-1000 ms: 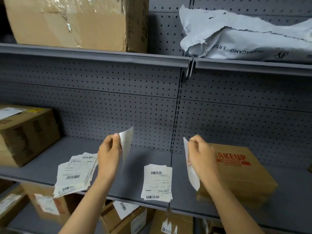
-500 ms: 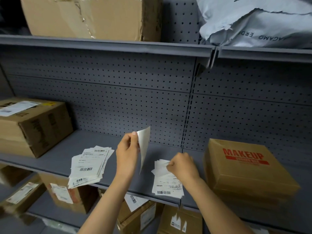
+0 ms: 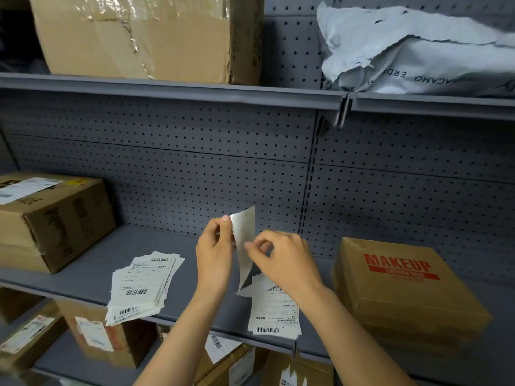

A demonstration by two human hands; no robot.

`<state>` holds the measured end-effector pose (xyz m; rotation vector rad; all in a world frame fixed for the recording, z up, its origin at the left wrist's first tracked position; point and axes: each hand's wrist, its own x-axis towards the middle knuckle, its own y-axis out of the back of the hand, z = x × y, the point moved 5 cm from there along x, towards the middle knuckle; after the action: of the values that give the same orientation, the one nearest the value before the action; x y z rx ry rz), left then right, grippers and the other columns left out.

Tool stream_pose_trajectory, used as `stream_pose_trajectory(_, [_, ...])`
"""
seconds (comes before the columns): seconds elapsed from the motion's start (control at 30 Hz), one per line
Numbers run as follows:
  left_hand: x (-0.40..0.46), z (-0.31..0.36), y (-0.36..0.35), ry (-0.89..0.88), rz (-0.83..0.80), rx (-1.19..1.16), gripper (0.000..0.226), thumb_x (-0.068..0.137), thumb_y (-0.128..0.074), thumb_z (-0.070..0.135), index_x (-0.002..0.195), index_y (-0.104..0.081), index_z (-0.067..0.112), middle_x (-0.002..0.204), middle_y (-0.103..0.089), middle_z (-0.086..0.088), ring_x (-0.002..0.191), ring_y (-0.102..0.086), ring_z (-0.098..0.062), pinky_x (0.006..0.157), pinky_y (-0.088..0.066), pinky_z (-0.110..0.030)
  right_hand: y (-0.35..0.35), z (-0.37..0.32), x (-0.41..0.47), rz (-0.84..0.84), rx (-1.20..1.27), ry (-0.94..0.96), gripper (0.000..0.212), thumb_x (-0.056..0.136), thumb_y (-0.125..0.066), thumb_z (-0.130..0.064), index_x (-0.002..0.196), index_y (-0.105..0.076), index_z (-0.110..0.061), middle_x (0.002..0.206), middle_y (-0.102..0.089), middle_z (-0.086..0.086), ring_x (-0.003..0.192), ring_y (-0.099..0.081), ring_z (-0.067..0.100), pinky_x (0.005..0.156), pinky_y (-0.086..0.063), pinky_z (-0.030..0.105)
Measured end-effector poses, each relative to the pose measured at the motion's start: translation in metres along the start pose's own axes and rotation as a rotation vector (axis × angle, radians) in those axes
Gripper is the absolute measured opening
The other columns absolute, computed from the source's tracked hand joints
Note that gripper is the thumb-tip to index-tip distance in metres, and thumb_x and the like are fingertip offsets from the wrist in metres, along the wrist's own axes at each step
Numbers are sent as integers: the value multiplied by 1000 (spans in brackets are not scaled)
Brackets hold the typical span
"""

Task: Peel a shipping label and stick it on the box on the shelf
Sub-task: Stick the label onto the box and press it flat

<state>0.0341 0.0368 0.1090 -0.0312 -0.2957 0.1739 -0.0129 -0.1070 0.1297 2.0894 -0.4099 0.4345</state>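
Observation:
My left hand pinches the top corner of a peeled shipping label, which hangs upright with its blank side toward me above the middle shelf. My right hand is right beside it, with thumb and forefinger closed on the label's lower right edge. A flat brown box printed MAKEUP lies on the shelf to the right of my hands, its top bare of labels. At the left stands a taller brown box with a white label on its top.
Two piles of label sheets lie on the shelf: a fanned pile at left and a pile under my right hand. A large taped carton and a torn grey mailer bag fill the upper shelf. Labelled boxes sit below.
My right hand carried a white backing sheet down onto the middle pile, let it go, then rose to the label. My left hand kept holding the label up.

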Motion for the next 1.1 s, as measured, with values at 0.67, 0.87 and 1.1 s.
stream_pose_trajectory(0.67, [-5,7,-5,180,-78,-119,51,104,-33,39,87,-77,20,92,-80,3,90,-69,-23,86,-47,-37,41,-2,7,234,-91,-14,11,85,-63,-33,78,-68,-26,80,-68,-11,67,-60,13,59,-51,30])
stream_pose_trajectory(0.87, [2,0,-10,138,-116,-17,23,95,-67,39,115,-66,30,110,-67,17,103,-60,3,75,-40,-14,71,12,-1,294,57,-49,7,83,-68,-30,76,-70,-28,77,-69,-15,58,-57,3,60,-50,27])
stream_pose_trajectory(1.1, [-6,15,-46,84,-272,47,11,89,-72,40,92,-77,30,111,-70,12,98,-64,-7,78,-45,-22,113,45,-20,313,51,-196,8,84,-69,-35,78,-72,-30,73,-68,-20,63,-63,3,65,-57,31])
